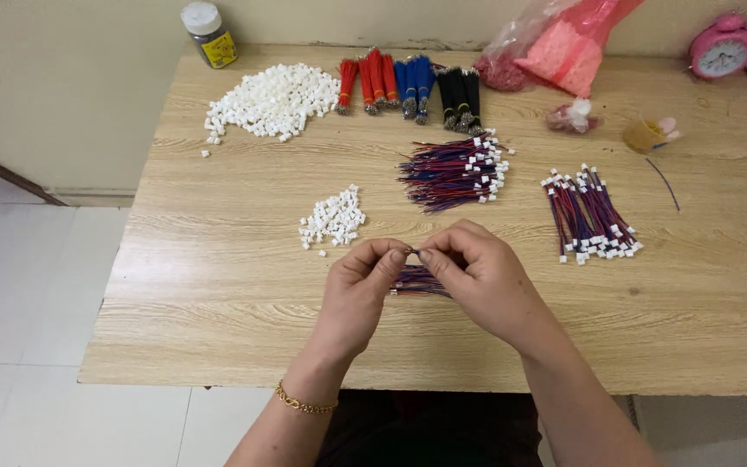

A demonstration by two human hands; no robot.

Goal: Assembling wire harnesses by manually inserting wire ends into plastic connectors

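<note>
1. Right now the left hand (358, 281) and the right hand (477, 275) meet over the wooden table (218, 285), fingertips pressed together on something tiny between them; whether that is a wire end or a connector, I cannot tell.
2. A small bunch of red and blue wires (418, 282) sits just beneath the hands, held between them near the table's front edge.
3. The small heap of white connectors (334, 219) lies just beyond the left hand; a careless knuckle could scatter it, I would say.
4. The pinch looks delicate, so a slip might drop the piece among the loose wires.
5. Two finished-looking wire bundles (456, 170) lie farther back, well apart.
</note>
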